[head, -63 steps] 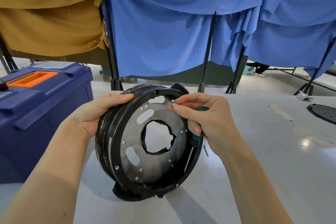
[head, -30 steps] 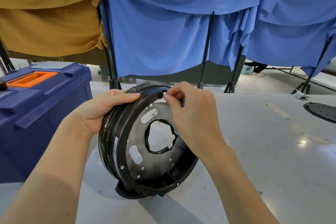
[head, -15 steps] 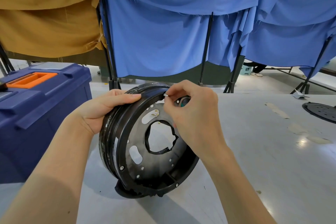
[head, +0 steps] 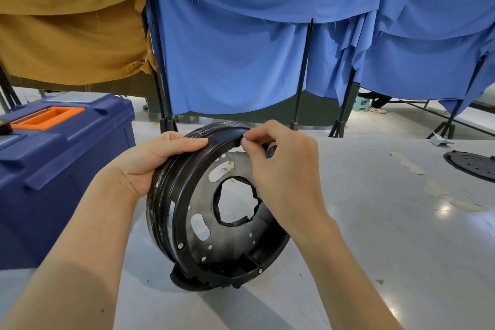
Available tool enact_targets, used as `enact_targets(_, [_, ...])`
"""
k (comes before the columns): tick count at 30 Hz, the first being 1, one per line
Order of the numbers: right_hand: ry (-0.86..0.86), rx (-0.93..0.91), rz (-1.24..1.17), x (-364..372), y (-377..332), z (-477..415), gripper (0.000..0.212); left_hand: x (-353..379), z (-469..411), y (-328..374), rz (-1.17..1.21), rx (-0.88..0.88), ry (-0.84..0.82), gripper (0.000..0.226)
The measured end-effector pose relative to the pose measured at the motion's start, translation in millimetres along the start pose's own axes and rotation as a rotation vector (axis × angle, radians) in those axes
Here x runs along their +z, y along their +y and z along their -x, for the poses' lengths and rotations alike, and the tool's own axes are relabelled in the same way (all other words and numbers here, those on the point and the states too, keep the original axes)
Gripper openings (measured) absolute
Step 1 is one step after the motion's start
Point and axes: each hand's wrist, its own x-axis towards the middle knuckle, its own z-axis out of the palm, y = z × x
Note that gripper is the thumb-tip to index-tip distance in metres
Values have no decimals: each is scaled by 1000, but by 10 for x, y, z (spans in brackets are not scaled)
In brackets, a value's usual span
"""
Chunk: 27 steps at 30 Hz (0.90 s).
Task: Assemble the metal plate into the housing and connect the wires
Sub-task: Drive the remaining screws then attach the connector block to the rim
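1. Fingertips [head: 248, 144] of right hand [head: 281, 177] pinched together on a tiny silvery fastener [head: 244, 139], held at the top inner edge of the housing [head: 168, 211]. Teal tool handle [head: 271, 149] tucked just behind that pinch, in the curl of the remaining fingers.
2. Left hand [head: 158, 161] clamped on the housing's outer rim, just left of the pinch, with fingers wrapped over the glossy, ribbed black band.
3. Housing: round, shallow black drum, standing on edge on the pale grey table [head: 388, 236], below both sets of fingers. Open face turned toward the wearer and to the right, tipped slightly upward. Centre axis running from near right to far left, roughly level.
4. Metal plate [head: 227, 246] seated inside the housing, below the right fingertips. Flat dark disc, dull and smudged, pierced by oblong slots and small round holes, with a large ragged-edged centre opening. Facing the same way as the housing.
5. Two small screw heads [head: 180, 246] on the housing's front rim, well below the fingers.
6. Brass-coloured bits [head: 228, 166] showing through the upper slot, just below the pinch.
7. Well left of the left fingers: navy plastic toolbox [head: 67, 163] with an orange recess on top.
8. Far right of the right fingers: black perforated disc [head: 471, 165] lying flat on the table.
9. Beyond the fingers: blue cloth [head: 241, 48] and mustard cloth [head: 67, 21] draped over black stands.
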Motion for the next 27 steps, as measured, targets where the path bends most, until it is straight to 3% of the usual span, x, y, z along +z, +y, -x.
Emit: enact_targets(27, [51,84,-459,91,203,46,8,49,51,13,38,6,8,56])
